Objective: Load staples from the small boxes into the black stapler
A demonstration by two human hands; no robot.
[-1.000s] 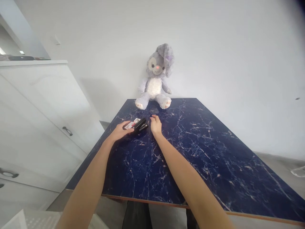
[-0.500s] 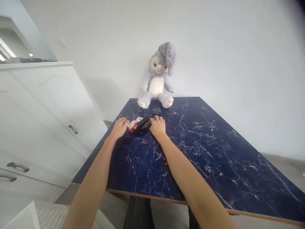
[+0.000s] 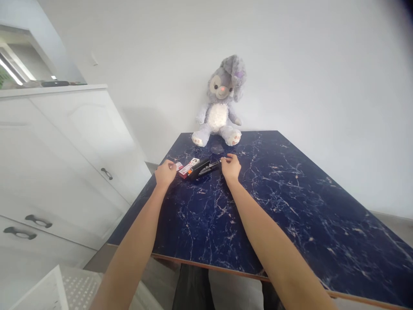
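Observation:
On the table, a red-and-white small box (image 3: 189,168) lies against a long black object (image 3: 199,169) with an orange end, which looks like a stapler. A slim dark and silver piece (image 3: 209,167) reaches from it toward my right hand. My left hand (image 3: 165,172) is closed, its thumb and fingers pinching the edge of a small red-and-white piece (image 3: 179,165) beside the box. My right hand (image 3: 231,167) has its fingertips closed at the far end of the slim piece. What exactly lies between these fingertips is too small to make out.
A grey plush toy (image 3: 219,107) sits at the back of the blue marble-patterned table (image 3: 264,206), against the wall. Behind its front edge lies a dark round thing (image 3: 217,149). White cabinets (image 3: 77,163) stand at the left, and a white perforated item (image 3: 77,288) is below.
My hands have moved further apart. The slim piece now shows more beside the black object, and a small red-and-white piece appears by my left fingers. The view has shifted slightly left.

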